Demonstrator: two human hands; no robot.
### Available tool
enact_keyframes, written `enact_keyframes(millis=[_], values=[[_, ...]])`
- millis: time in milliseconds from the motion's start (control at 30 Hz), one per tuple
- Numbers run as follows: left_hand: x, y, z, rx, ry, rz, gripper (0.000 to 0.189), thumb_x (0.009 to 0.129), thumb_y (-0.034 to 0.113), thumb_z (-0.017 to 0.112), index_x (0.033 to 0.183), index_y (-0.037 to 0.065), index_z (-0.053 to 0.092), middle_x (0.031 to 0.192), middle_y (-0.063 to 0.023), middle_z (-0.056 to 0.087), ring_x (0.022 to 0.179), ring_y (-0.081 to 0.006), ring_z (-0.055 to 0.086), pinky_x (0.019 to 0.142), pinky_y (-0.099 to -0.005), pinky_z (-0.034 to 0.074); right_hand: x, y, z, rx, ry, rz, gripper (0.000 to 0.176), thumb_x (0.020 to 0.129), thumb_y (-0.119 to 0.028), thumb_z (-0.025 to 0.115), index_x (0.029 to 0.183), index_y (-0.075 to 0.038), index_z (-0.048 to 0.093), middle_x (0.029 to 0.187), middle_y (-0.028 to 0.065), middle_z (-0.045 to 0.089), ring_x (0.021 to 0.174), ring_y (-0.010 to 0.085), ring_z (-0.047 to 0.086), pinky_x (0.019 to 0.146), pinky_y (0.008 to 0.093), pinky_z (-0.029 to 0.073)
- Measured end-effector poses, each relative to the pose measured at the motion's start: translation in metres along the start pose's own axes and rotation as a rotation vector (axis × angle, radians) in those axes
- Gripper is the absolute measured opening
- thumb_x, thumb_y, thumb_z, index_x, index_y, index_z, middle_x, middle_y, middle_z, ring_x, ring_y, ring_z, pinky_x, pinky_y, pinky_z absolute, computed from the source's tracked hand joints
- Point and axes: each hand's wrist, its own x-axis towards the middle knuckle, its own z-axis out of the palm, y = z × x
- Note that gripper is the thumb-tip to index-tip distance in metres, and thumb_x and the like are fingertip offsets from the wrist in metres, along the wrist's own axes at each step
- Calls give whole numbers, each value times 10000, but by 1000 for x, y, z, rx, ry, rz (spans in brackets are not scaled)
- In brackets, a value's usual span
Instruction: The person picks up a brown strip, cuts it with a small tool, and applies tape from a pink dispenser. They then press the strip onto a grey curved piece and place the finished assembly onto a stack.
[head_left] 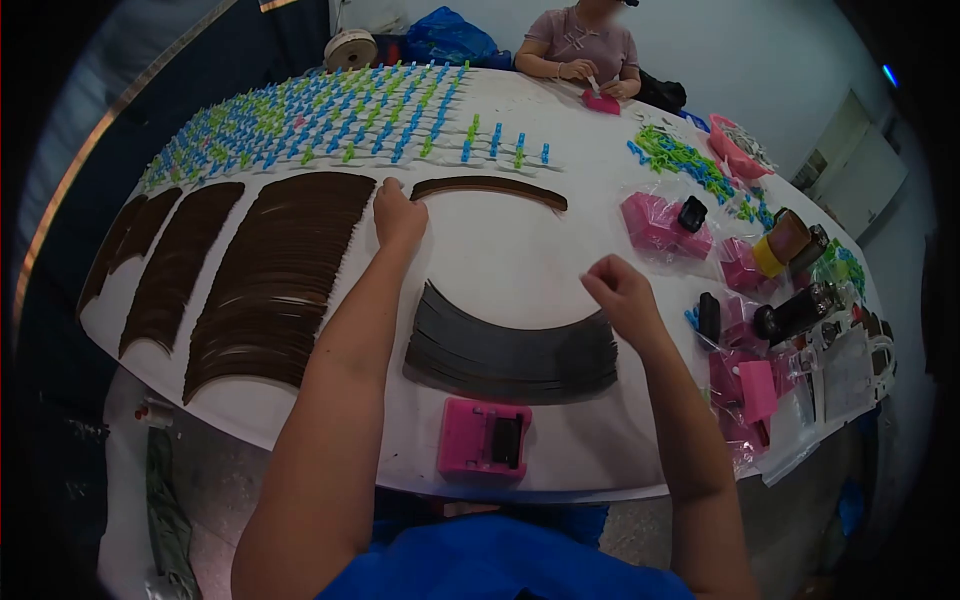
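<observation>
My left hand [401,214] is closed near the right edge of a wide stack of brown strips [285,260]; what its fingers hold, if anything, is too small to make out. To its right lies a short curved brown bundle [490,187]. My right hand [620,292] is closed above the right end of a fan of dark grey strips [510,350], and its fingertips show nothing I can name. Below the grey strips a pink block with a black part [468,440] sits near the table's front edge.
Rows of blue and green clips [330,115] cover the back left. Loose clips [680,160], a pink bowl [735,150] and wrapped pink blocks [665,222] with dark rolls stand at the right. Across the table [500,110] a person [580,45] handles a pink object.
</observation>
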Motion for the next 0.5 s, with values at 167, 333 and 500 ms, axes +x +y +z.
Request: enact_keyframes(millis=[167, 333, 500], values=[[-3, -23, 2, -24, 30, 120, 462, 820, 64, 713, 1246, -7, 550, 1277, -229, 569, 1233, -401, 547, 1030, -465, 486, -110, -7, 5, -334, 4, -360, 134, 925, -127, 762, 941, -23, 678, 921, 103, 679, 872, 247, 650, 786, 370, 525], [-45, -18, -26, -32, -5, 130, 487, 782, 67, 724, 1229, -6, 547, 1258, -240, 562, 1172, -381, 564, 978, -453, 490, -148, 0, 13, -476, 67, -592, 163, 799, -52, 802, 911, -52, 685, 965, 95, 669, 946, 323, 629, 853, 431, 519], [-100, -23, -63, -121, -70, 265, 255, 814, 63, 747, 1021, 11, 607, 893, -106, 665, 816, -253, 659, 758, -379, 535, -145, 24, 20, -512, 150, -660, 153, 791, -41, 795, 889, -60, 679, 968, 83, 678, 967, 319, 628, 877, 436, 519]])
